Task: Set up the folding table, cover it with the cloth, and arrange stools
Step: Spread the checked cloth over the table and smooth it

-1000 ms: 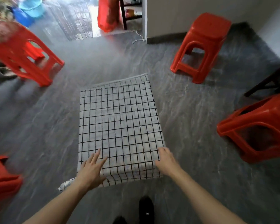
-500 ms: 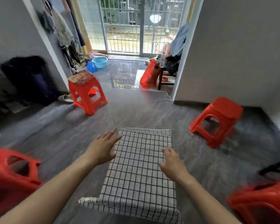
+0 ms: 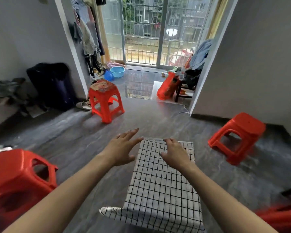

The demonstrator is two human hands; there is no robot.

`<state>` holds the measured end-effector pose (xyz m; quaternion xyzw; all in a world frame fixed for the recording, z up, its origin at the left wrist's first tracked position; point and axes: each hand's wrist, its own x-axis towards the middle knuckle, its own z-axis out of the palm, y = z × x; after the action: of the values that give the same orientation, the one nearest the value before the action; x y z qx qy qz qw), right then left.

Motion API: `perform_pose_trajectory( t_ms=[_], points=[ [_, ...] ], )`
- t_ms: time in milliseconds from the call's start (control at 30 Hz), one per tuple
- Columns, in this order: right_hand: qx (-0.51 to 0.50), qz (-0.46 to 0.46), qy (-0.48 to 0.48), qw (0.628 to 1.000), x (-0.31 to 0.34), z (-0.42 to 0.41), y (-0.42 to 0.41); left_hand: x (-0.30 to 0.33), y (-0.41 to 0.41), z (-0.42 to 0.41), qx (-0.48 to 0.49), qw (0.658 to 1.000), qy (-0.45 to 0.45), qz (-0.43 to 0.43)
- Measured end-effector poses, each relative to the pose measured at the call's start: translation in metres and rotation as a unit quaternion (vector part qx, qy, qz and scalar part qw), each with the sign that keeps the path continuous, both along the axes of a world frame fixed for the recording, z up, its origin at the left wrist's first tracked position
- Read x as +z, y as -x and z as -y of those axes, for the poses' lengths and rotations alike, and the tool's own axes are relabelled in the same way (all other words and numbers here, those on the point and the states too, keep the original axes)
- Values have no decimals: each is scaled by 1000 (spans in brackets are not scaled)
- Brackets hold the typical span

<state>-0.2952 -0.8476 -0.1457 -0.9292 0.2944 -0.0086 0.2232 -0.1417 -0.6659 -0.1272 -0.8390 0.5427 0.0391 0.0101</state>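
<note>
A white cloth with a black grid [image 3: 161, 185] covers the small folding table in front of me; the table itself is hidden under it. My left hand [image 3: 123, 148] hovers with spread fingers just off the cloth's far left corner. My right hand [image 3: 174, 153] is over the far end of the cloth, fingers bent downward, holding nothing. Red plastic stools stand around: one near left [image 3: 18, 179], one far left [image 3: 106, 100], one far right [image 3: 238, 137], and part of one at the near right [image 3: 282, 217].
Grey stone-look floor [image 3: 158, 121] lies all around. A dark suitcase [image 3: 52, 84] and clothes sit by the left wall. Blue basins [image 3: 117, 71], a red bag [image 3: 168, 86] and a dark chair stand by the barred balcony door. White walls flank the doorway.
My view has risen from the floor to the room. Both hands slid from the cloth's near edge to its far end.
</note>
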Motion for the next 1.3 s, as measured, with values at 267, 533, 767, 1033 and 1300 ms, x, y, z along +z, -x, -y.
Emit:
perform_pose_trajectory(
  t_ms=[267,533,767,1033,1300],
  points=[
    [-85,-7,38,996,1,-81,-61,24,-74,-72,-41,998,-39,18],
    [-104,2,20,994,-18,-152,-108,21,-156,-151,-50,997,-58,-8],
    [-170,-10,18,985,-20,-140,-129,11,-210,-134,-109,991,-62,-39],
    [-221,-29,9,975,-40,-86,-167,0,-302,-74,-164,977,-129,-51],
    [-317,-43,-23,947,-37,-18,-181,0,-367,41,-198,960,-191,-58]
  ],
)
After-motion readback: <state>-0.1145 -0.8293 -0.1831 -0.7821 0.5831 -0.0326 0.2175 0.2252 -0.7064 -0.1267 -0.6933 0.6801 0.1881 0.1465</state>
